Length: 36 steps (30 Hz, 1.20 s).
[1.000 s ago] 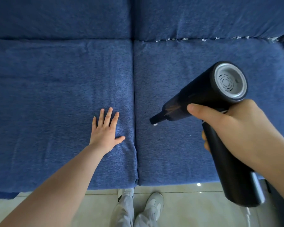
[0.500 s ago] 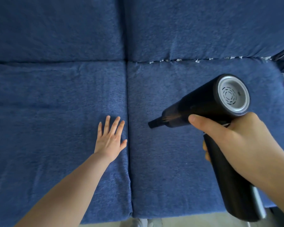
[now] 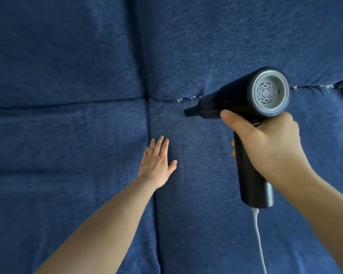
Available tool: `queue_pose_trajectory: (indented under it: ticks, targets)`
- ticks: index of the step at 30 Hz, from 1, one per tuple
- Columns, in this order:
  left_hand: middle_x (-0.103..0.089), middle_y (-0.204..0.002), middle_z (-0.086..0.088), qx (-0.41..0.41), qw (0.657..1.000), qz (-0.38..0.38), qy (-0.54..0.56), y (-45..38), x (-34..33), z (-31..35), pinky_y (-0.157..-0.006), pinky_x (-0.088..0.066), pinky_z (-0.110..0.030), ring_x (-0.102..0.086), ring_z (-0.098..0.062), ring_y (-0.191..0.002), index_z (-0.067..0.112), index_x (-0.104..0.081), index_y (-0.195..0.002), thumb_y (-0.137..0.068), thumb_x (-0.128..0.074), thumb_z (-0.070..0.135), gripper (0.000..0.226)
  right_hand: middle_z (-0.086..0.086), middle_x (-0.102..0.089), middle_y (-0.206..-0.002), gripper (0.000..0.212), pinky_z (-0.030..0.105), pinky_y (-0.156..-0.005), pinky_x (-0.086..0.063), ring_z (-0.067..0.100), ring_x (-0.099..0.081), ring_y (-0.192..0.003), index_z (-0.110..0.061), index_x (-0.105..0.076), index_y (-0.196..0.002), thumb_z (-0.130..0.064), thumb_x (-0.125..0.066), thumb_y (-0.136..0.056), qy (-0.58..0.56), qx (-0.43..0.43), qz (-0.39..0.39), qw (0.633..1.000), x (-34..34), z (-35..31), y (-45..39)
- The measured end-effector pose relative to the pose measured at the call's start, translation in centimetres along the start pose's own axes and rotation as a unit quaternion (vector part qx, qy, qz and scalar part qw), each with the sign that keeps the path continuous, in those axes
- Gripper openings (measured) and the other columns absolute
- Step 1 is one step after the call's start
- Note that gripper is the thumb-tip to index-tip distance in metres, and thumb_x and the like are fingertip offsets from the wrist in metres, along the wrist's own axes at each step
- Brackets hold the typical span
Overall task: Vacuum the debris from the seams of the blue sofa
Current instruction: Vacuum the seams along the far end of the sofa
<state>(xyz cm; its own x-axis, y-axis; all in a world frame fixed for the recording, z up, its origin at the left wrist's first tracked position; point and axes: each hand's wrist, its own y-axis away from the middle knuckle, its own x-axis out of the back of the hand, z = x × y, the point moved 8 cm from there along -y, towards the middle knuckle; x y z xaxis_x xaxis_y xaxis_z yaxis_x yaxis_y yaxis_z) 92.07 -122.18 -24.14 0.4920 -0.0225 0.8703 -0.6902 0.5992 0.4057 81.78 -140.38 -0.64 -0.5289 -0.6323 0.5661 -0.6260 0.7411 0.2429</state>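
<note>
right grip [image 3: 269,143] around black vacuum [image 3: 244,101], nozzle near debris [image 3: 179,100]

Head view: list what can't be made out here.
- Debris in the back seam: white flecks too small to identify; the handheld vacuum covers part of the seam.
- White cord: cut off by the bottom edge.
- Right hand: fingers hidden behind the handle.
- Left hand: palm faces down, contact unseen.

Sofa [image 3: 87,165] under my left palm: blue cloth, matt, nappy, slightly rough weave. Vacuum [image 3: 234,99] I grip: black plastic, smooth, satin sheen; rear cap grey matt plastic. Cable [image 3: 258,240] white, smooth, glossy.
</note>
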Motion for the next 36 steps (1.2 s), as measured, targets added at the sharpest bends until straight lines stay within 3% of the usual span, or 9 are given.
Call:
queue_pose_trajectory:
  ticks: [9, 13, 16, 20, 24, 29, 33, 36]
  targets:
    - [0.023, -0.161, -0.009, -0.002, 1.000, -0.005, -0.002, -6.2, 2.3, 4.4, -0.122, 0.004, -0.047, 0.020, -0.029, -0.148, 0.012, 0.015, -0.154, -0.097, -0.037, 0.059, 0.091, 0.010, -0.065, -0.050, 0.055, 0.048, -0.071, -0.058, 0.024, -0.066, -0.052, -0.001, -0.059, -0.063, -0.053, -0.070, -0.076, -0.048, -0.010, 0.013, 0.999, -1.6, 1.4, -3.9]
    - [0.033, -0.157, -0.013, 0.002, 0.998, -0.039, -0.041, -7.5, 1.1, 5.1, -0.121, 0.006, -0.051, 0.026, -0.033, -0.146, 0.010, 0.024, -0.150, -0.093, -0.036, 0.067, 0.100, 0.011, -0.065, -0.052, 0.041, 0.051, -0.064, -0.060, 0.023, -0.067, -0.046, -0.014, -0.064, -0.071, -0.054, -0.070, -0.072, -0.123, -0.051, 0.017, 0.991, -1.8, 3.4, -3.8]
    - [0.037, -0.154, -0.014, 0.014, 0.997, -0.027, -0.069, -7.7, 0.1, 5.1, -0.120, 0.008, -0.052, 0.029, -0.034, -0.144, 0.009, 0.029, -0.147, -0.091, -0.033, 0.069, 0.103, 0.015, -0.063, -0.054, 0.043, 0.054, -0.064, -0.059, 0.028, -0.067, -0.050, -0.011, -0.062, -0.071, -0.053, -0.070, -0.073, -0.164, -0.069, 0.026, 0.984, -2.2, 4.7, -4.0]
    - [0.035, -0.155, -0.014, 0.015, 0.997, -0.007, -0.078, -7.9, -0.2, 4.8, -0.119, 0.007, -0.053, 0.027, -0.034, -0.145, 0.009, 0.030, -0.147, -0.089, -0.034, 0.069, 0.105, 0.007, -0.066, -0.055, 0.042, 0.052, -0.071, -0.058, 0.030, -0.067, -0.063, -0.013, -0.063, -0.065, -0.054, -0.069, -0.073, -0.188, -0.074, 0.021, 0.979, -2.8, 5.5, -4.3]
    - [0.033, -0.156, -0.014, 0.014, 0.996, -0.003, -0.086, -7.9, -0.4, 4.7, -0.119, 0.009, -0.051, 0.027, -0.034, -0.145, 0.010, 0.030, -0.147, -0.085, -0.027, 0.070, 0.103, 0.009, -0.061, -0.048, 0.036, 0.054, -0.062, -0.059, 0.028, -0.064, -0.048, -0.015, -0.064, -0.064, -0.049, -0.071, -0.074, -0.237, -0.104, 0.019, 0.966, -1.6, 7.8, -3.5]
    - [0.030, -0.157, -0.014, 0.020, 0.996, 0.001, -0.091, -7.8, -0.4, 4.7, -0.120, 0.007, -0.051, 0.025, -0.034, -0.146, 0.009, 0.026, -0.149, -0.087, -0.031, 0.069, 0.103, 0.010, -0.062, -0.049, 0.033, 0.041, -0.056, -0.056, 0.028, -0.063, -0.045, -0.024, -0.066, -0.058, -0.054, -0.072, -0.070, -0.276, -0.126, 0.049, 0.951, 0.3, 9.3, -2.8]
    - [0.030, -0.158, -0.014, 0.020, 0.995, 0.005, -0.100, -7.8, -0.4, 4.7, -0.120, 0.006, -0.051, 0.024, -0.034, -0.146, 0.009, 0.026, -0.149, -0.085, -0.029, 0.069, 0.104, 0.009, -0.061, -0.047, 0.034, 0.051, -0.067, -0.059, 0.030, -0.063, -0.048, -0.024, -0.066, -0.055, -0.051, -0.071, -0.076, -0.283, -0.129, 0.056, 0.949, 0.0, 9.5, -3.4]
    - [0.030, -0.158, -0.014, 0.018, 0.994, 0.008, -0.103, -7.8, -0.4, 4.7, -0.120, 0.005, -0.051, 0.024, -0.033, -0.147, 0.009, 0.027, -0.149, -0.084, -0.027, 0.069, 0.104, 0.008, -0.061, -0.046, 0.034, 0.050, -0.066, -0.059, 0.029, -0.063, -0.047, -0.025, -0.065, -0.055, -0.049, -0.071, -0.077, -0.289, -0.129, 0.051, 0.947, -0.4, 9.6, -3.5]
